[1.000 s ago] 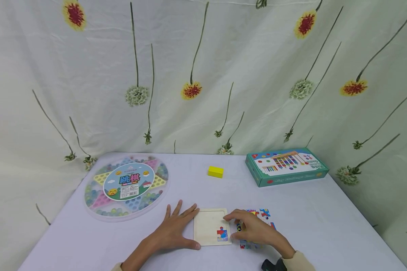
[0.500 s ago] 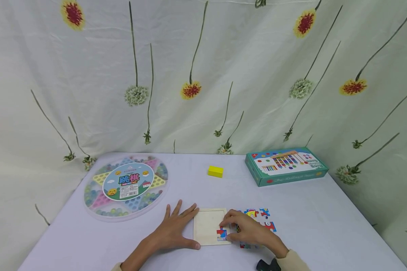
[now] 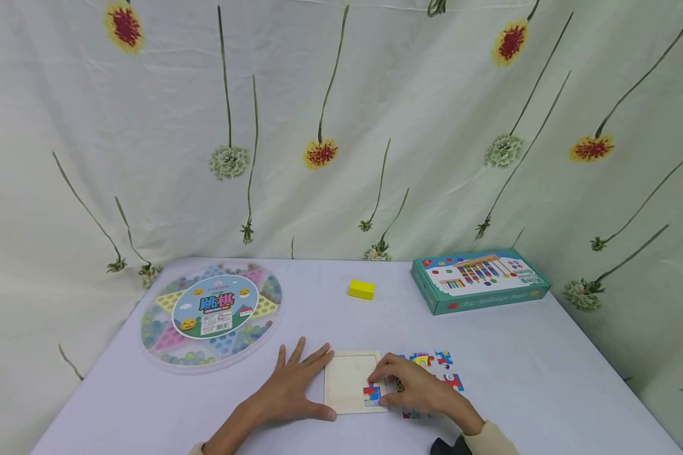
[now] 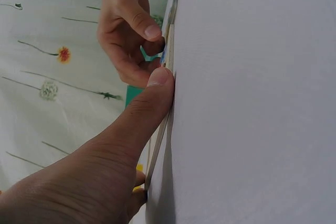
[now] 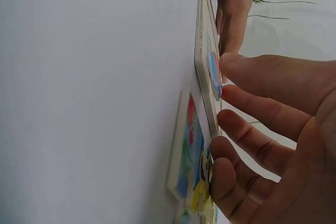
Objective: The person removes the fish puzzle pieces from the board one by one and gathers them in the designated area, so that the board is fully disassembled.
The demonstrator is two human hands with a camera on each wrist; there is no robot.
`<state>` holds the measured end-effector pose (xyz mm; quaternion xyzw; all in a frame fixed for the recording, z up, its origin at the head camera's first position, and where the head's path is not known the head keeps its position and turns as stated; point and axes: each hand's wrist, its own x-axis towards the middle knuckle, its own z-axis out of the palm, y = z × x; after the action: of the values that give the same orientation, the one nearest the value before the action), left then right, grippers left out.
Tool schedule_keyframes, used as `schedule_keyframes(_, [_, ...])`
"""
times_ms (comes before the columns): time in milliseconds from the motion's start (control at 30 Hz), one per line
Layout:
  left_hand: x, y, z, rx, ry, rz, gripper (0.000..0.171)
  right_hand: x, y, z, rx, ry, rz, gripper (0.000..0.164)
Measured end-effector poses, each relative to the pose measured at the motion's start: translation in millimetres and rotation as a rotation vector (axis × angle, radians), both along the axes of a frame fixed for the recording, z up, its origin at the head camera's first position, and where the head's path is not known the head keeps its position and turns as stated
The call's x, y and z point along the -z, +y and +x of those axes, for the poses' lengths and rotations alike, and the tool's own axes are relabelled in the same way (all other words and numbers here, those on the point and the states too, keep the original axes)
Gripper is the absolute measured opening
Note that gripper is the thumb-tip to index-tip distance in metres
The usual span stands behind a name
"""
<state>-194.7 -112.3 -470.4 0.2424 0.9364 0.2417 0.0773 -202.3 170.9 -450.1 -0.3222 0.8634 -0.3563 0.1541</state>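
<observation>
A pale wooden puzzle tray (image 3: 347,379) lies flat on the table. One jigsaw piece (image 3: 371,396), red and blue, sits in its lower right corner. My left hand (image 3: 290,388) is spread at the tray's left side, with thumb and fingertips against the edge; the left wrist view shows the thumb (image 4: 152,90) on the frame. My right hand (image 3: 415,382) reaches over the right edge. Its thumb and index finger pinch the piece, which appears slightly tilted in the right wrist view. Several loose jigsaw pieces (image 3: 445,357) lie right of the tray, partly hidden under the right hand.
A round Chinese checkers set (image 3: 216,303) with marbles lies at the back left. Behind the tray sits a yellow block (image 3: 361,289). A green game box (image 3: 484,281) stands at the back right. A black object (image 3: 451,447) is by the right sleeve. Flowered cloth hangs behind.
From above the tray's right edge, my right hand has moved slightly left, bringing its fingertips onto the corner piece. The left hand stays in place.
</observation>
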Motion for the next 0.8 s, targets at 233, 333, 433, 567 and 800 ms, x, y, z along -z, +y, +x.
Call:
schedule_keyframes(233, [-0.4, -0.6, -0.1, 0.006, -0.002, 0.001, 0.108, 1.6, -0.8, 1.7, 0.019, -0.011, 0.005, 0.035])
schedule_keyframes(333, [-0.8, -0.1, 0.4, 0.005, 0.000, 0.005, 0.108, 1.0, -2.9, 2.0, 0.022, -0.042, -0.016, 0.036])
schedule_keyframes(433, [-0.7, 0.5, 0.7, 0.004, 0.004, 0.003, 0.108, -0.1, -4.9, 2.5, 0.022, -0.056, -0.020, 0.037])
schedule_keyframes(567, [0.1, 0.4, 0.1, 0.001, 0.008, -0.006, 0.108, -1.4, -7.1, 3.8, 0.020, -0.048, -0.002, 0.037])
schedule_keyframes(800, [0.7, -0.2, -0.1, 0.002, 0.016, -0.005, 0.108, -0.6, -10.0, 5.4, 0.033, -0.041, 0.020, 0.036])
